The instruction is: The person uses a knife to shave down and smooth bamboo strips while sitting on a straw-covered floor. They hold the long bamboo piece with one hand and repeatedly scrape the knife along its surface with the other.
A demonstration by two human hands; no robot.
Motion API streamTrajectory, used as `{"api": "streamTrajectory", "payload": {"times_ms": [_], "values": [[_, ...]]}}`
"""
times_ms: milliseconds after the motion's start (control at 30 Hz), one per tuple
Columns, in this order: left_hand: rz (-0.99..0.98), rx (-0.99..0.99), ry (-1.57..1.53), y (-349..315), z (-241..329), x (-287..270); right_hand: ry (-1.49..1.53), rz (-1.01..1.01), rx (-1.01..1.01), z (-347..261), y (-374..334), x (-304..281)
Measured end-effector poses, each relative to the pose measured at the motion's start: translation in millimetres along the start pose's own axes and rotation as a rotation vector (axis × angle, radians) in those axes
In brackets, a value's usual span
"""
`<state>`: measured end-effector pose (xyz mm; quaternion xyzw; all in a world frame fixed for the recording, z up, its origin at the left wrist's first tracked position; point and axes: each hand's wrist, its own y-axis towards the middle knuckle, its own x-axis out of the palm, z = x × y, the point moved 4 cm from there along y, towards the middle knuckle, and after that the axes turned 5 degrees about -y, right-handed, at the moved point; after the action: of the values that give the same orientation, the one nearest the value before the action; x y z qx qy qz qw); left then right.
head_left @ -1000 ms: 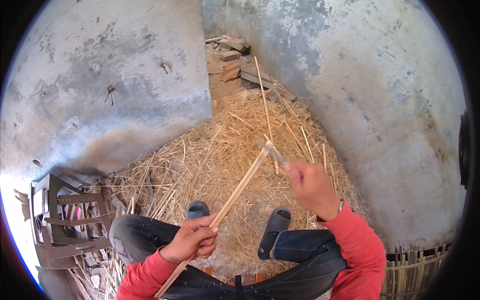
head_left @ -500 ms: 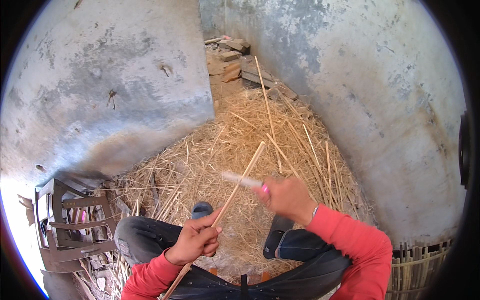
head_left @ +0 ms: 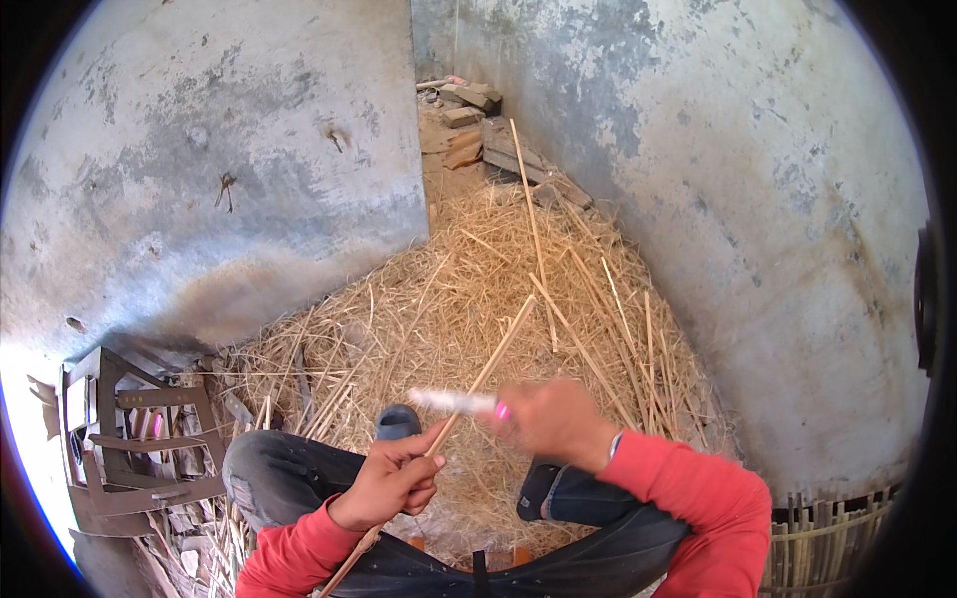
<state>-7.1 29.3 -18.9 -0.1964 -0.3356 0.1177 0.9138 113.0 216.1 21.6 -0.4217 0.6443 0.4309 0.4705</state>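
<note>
A long, thin pale bamboo strip (head_left: 495, 357) slants up and away from me, its lower end passing under my left forearm. My left hand (head_left: 392, 482) is closed around its middle. In my right hand (head_left: 558, 421) is a knife (head_left: 437, 400), its light blade blurred by motion and a bit of pink showing at the grip. The blade lies across the strip, a little beyond my left fingers. Blur hides the exact contact between blade and strip.
Curled shavings (head_left: 469, 259) cover the floor, with several loose strips (head_left: 588, 349) lying on top. Weathered walls (head_left: 249, 130) close in on both sides. A dark broken frame (head_left: 150, 448) stands at left, bricks (head_left: 469, 100) at the back, and a slatted basket (head_left: 822, 543) at lower right.
My right hand and the knife have moved left and down along the strip, closer to my left hand. The left hand keeps its hold on the strip.
</note>
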Motion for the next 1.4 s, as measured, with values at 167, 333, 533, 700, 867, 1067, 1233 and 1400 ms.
{"api": "streamTrajectory", "payload": {"times_ms": [167, 333, 533, 700, 867, 1067, 1233, 1400], "values": [[0.012, -0.02, 0.019, -10, -1, -4, -0.303, 0.175, 0.327, 102, 20, -9], [-0.041, 0.003, -0.028, -9, 8, 9, -0.21, 0.375, 0.681, 211, -26, -72], [-0.025, -0.03, -0.013, -2, 4, 3, 0.207, 0.398, 0.525, 127, -7, -67], [-0.061, -0.04, -0.097, 2, 4, 6, 0.421, 0.284, 0.373, 86, 1, -57], [-0.102, -0.065, -0.152, 2, 3, 5, 0.491, 0.265, 0.359, 72, 7, -52], [-0.117, -0.052, -0.125, 1, 3, 8, 0.477, 0.327, 0.373, 79, 7, -47], [-0.114, -0.08, -0.163, -2, 7, 7, 0.514, 0.173, 0.311, 42, 6, -36], [-0.101, -0.081, -0.158, -3, 9, 7, 0.46, 0.172, 0.329, 46, 11, -29]]}}
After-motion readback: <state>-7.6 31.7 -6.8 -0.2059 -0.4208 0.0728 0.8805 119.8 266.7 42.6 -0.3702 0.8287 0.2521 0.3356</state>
